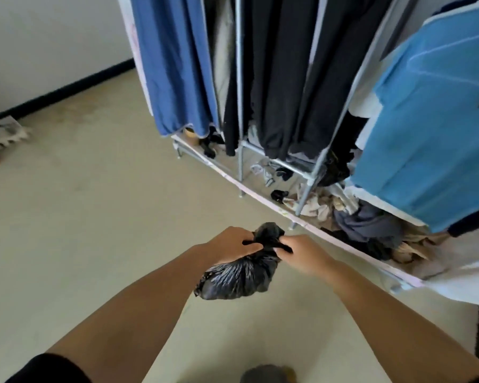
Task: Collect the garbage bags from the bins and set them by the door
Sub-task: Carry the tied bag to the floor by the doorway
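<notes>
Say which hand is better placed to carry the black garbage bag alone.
Probably the left hand. Its grip wraps the gathered neck of the black garbage bag directly above the hanging bulk; the right hand only pinches a tail of plastic beside the neck.

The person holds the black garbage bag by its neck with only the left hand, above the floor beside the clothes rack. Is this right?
Not quite. The head view shows both hands at the neck: the left hand and the right hand each grip the black garbage bag, above the floor beside the clothes rack.

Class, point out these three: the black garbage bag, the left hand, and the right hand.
black garbage bag [239,279], head view, on its bulging body.
left hand [228,244], head view, on the back of the hand.
right hand [304,254], head view, on the back of the hand.
</notes>
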